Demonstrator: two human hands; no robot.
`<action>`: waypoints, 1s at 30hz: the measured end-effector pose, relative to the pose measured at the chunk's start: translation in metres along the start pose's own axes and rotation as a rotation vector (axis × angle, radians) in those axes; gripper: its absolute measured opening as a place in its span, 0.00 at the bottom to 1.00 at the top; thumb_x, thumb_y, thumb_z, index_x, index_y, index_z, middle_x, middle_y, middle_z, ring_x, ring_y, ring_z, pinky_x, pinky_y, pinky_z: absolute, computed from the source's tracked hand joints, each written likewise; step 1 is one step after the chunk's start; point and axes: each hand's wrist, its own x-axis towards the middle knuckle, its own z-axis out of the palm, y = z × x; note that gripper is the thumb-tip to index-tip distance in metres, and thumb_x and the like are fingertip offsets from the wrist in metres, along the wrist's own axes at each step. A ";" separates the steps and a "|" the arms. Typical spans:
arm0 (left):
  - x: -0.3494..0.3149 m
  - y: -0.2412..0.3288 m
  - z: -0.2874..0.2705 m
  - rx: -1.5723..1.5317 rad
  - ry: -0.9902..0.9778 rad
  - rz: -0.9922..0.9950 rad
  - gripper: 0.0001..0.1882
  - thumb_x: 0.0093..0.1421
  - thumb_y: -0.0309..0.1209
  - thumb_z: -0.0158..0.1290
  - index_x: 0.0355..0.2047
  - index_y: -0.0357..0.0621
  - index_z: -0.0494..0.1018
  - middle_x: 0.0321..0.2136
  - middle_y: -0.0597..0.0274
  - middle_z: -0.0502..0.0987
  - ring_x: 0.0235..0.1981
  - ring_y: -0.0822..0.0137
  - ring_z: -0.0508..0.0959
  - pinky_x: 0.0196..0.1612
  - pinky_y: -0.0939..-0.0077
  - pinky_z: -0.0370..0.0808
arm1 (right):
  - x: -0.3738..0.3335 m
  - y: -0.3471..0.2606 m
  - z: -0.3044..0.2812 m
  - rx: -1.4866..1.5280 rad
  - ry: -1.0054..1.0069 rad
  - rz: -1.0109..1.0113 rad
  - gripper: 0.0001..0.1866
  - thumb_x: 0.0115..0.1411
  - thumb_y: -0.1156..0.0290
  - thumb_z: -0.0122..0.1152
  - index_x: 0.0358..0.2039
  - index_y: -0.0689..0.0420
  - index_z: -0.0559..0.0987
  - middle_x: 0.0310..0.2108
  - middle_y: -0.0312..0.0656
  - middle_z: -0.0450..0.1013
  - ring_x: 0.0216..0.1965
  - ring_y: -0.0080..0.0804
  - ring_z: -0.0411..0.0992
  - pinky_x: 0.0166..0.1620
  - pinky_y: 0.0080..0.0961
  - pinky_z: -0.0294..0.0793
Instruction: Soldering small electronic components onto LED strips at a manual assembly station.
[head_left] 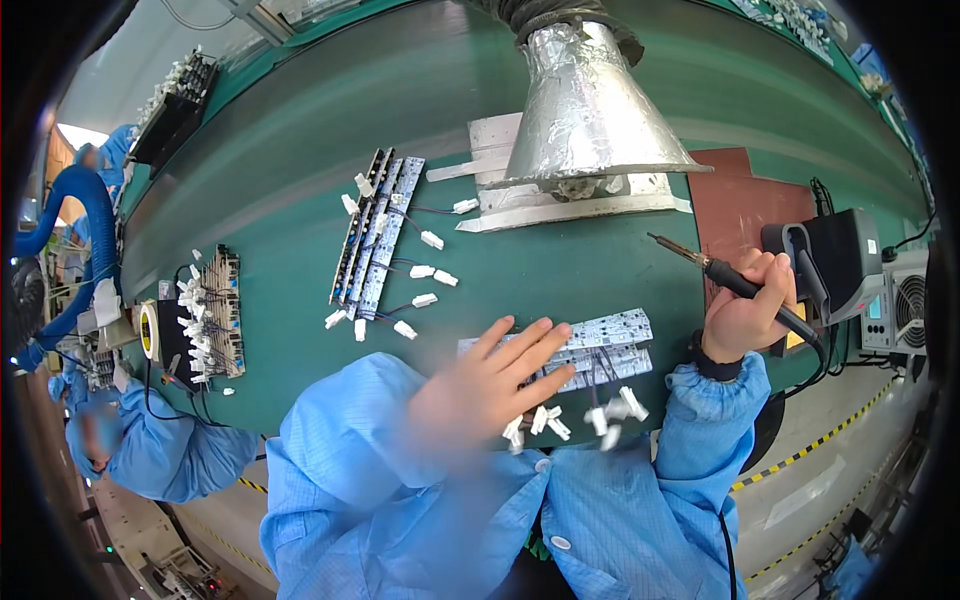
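Note:
My right hand (745,312) is closed around the handle of a soldering iron (718,271), whose metal tip points up and left over the green mat. A black band circles that wrist. Long, narrow circuit boards (612,328) lie side by side in front of me, with dark wires running to white plug connectors (630,403) at the near edge. Over the left end of these boards, my left hand (485,385) has its fingers stretched out and holds nothing. Whether its fingertips touch the boards I cannot tell; its wrist is blurred.
More boards with connectors (390,240) lie left of centre, and another group (228,310) farther left. A foil-covered cone hood (590,110) hangs at the back. To the right are a brown sheet (745,190), a black soldering station (845,265) and a co-worker's blue sleeve (180,450) at far left.

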 end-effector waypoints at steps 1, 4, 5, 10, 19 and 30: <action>0.001 0.001 -0.005 -0.003 -0.002 0.006 0.40 0.49 0.32 0.63 0.64 0.47 0.64 0.69 0.46 0.58 0.69 0.50 0.60 0.68 0.48 0.59 | 0.001 0.001 -0.002 -0.005 0.005 -0.001 0.21 0.68 0.69 0.51 0.16 0.57 0.64 0.15 0.34 0.57 0.19 0.24 0.55 0.26 0.26 0.55; -0.007 -0.003 -0.024 -0.160 -0.101 -0.061 0.46 0.48 0.30 0.66 0.68 0.47 0.60 0.69 0.45 0.58 0.70 0.47 0.59 0.69 0.46 0.58 | 0.001 0.005 -0.006 0.007 -0.033 0.002 0.21 0.68 0.70 0.50 0.16 0.58 0.64 0.15 0.35 0.57 0.19 0.24 0.54 0.25 0.25 0.54; -0.012 -0.008 -0.026 -0.165 -0.104 -0.049 0.46 0.48 0.30 0.66 0.68 0.47 0.60 0.69 0.45 0.58 0.70 0.47 0.59 0.69 0.46 0.58 | 0.001 0.004 -0.007 0.012 -0.026 -0.004 0.21 0.68 0.70 0.50 0.16 0.58 0.64 0.15 0.35 0.57 0.19 0.24 0.54 0.25 0.25 0.54; -0.021 -0.034 -0.037 -0.595 -0.045 -0.230 0.35 0.55 0.31 0.64 0.63 0.38 0.66 0.62 0.43 0.67 0.61 0.46 0.69 0.63 0.55 0.67 | 0.000 0.003 -0.005 0.015 -0.054 -0.006 0.21 0.69 0.71 0.49 0.16 0.59 0.64 0.14 0.35 0.57 0.18 0.23 0.53 0.25 0.25 0.53; 0.005 -0.044 -0.022 -0.730 0.044 -0.342 0.17 0.58 0.31 0.63 0.46 0.35 0.79 0.37 0.52 0.76 0.41 0.53 0.76 0.45 0.63 0.74 | -0.002 0.001 0.000 -0.044 -0.002 -0.027 0.21 0.68 0.71 0.51 0.16 0.59 0.66 0.14 0.35 0.58 0.18 0.23 0.54 0.25 0.25 0.54; 0.020 -0.043 -0.023 -1.190 0.231 -0.707 0.23 0.61 0.25 0.60 0.57 0.37 0.72 0.43 0.55 0.81 0.43 0.70 0.79 0.47 0.73 0.75 | 0.009 -0.002 -0.006 0.015 0.120 -0.156 0.21 0.66 0.75 0.50 0.14 0.60 0.64 0.14 0.35 0.56 0.17 0.23 0.52 0.24 0.25 0.53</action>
